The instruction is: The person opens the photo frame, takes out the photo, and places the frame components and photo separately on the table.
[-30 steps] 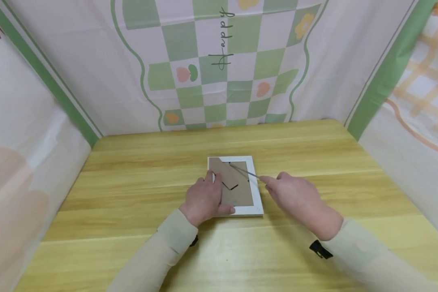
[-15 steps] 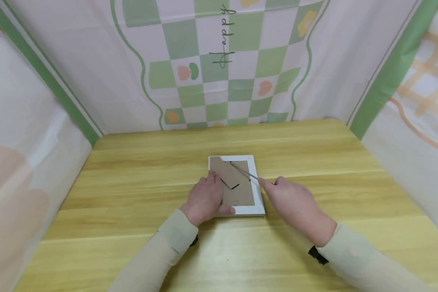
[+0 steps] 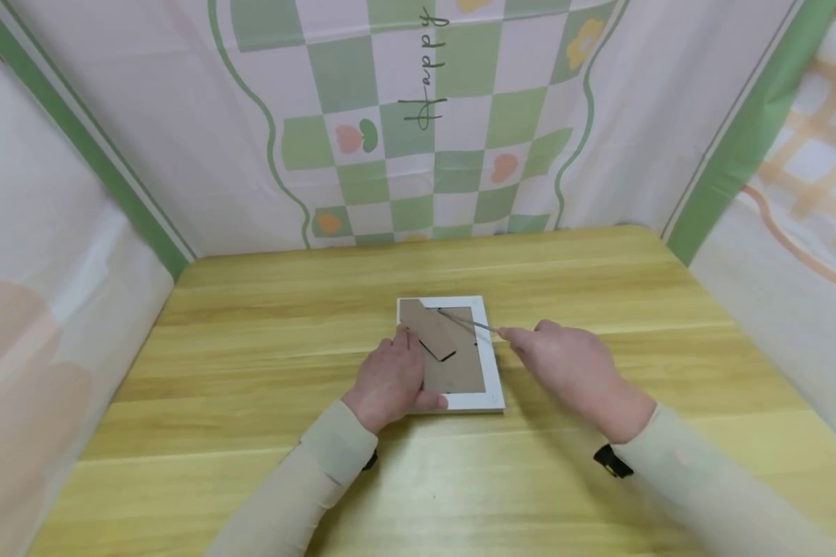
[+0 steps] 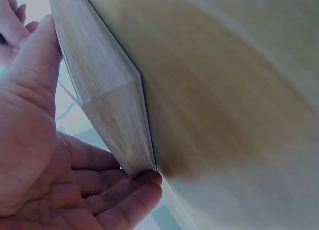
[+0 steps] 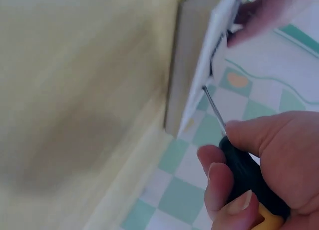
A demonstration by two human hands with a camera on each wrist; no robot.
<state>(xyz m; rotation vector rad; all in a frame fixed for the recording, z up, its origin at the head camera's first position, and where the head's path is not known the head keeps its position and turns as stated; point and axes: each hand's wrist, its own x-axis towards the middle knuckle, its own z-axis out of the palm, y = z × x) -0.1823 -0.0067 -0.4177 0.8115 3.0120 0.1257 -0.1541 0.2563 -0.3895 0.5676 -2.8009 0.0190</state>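
Observation:
A white picture frame (image 3: 491, 375) lies face down on the table, its brown backing board (image 3: 460, 371) and slanted stand leg (image 3: 425, 329) uppermost. My left hand (image 3: 388, 379) holds the frame at its near left corner, thumb along the near edge and fingers at the left edge. In the left wrist view the fingertips (image 4: 147, 182) bend against the frame's side (image 4: 117, 120). A screwdriver (image 5: 244, 170) with a dark green and yellow handle is gripped in my right hand (image 3: 571, 371). Its thin shaft (image 3: 477, 323) slants over the backing, the tip beside a small black tab near the top edge.
The wood-grain table (image 3: 286, 309) stretches around the frame on every side. Behind it hangs a green and white checked cloth (image 3: 411, 170), with printed cloth walls at left and right. Each wrist has a black strap (image 3: 611, 462) at the sleeve.
The right hand first dips toward the frame, then rises slightly and shifts right, tilting the screwdriver's handle, while its tip stays near the same tab. The left hand and frame barely move.

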